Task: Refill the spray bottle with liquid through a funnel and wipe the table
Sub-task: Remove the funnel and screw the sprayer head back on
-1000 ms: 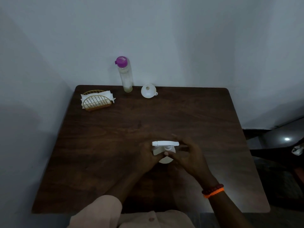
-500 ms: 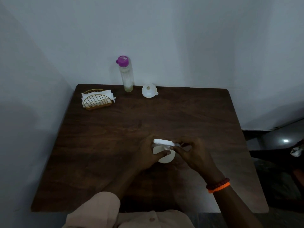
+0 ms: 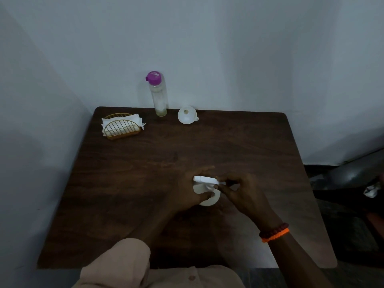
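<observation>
Now spray head (image 3: 205,179) turned slightly clockwise.

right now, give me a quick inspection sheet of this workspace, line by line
surface: dark wooden table set into a wall corner, dimly lit.
job's things: white spray bottle near the front middle, trigger head on; white funnel lying at the back edge; clear refill bottle with a purple cap upright beside it, a little liquid at the bottom.
clutter: gold wire napkin holder with white napkins, back left.
grippers: left hand grips the spray bottle's body; right hand pinches the trigger head.
cables: nothing seen.
surroundings: plain walls behind and to the left; dark floor to the right with a small white object, too dim to identify.
</observation>
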`<state>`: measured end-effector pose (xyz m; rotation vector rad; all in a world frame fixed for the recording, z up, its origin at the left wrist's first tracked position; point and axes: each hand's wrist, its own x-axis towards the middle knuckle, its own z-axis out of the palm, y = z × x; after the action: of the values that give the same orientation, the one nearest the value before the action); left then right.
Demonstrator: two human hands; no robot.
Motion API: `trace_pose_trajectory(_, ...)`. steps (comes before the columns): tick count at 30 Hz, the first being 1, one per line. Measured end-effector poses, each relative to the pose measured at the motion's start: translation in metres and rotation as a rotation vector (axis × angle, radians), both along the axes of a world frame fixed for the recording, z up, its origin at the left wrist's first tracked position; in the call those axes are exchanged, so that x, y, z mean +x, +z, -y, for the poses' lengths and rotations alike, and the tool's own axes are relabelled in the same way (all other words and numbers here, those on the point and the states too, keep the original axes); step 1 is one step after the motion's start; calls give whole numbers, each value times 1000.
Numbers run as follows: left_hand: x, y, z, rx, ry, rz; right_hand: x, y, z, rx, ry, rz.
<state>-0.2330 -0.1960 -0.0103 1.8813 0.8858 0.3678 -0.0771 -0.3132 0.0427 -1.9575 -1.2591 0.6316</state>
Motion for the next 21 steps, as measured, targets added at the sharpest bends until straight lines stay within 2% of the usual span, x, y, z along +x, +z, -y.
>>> trace_pose_trajectory(12, 6, 7, 4, -38, 4, 75, 0, 1, -2, -1, 28, 72)
trace_pose_trajectory(21, 4, 7, 4, -35, -6, 17, 1, -5, -5, 23, 24, 146)
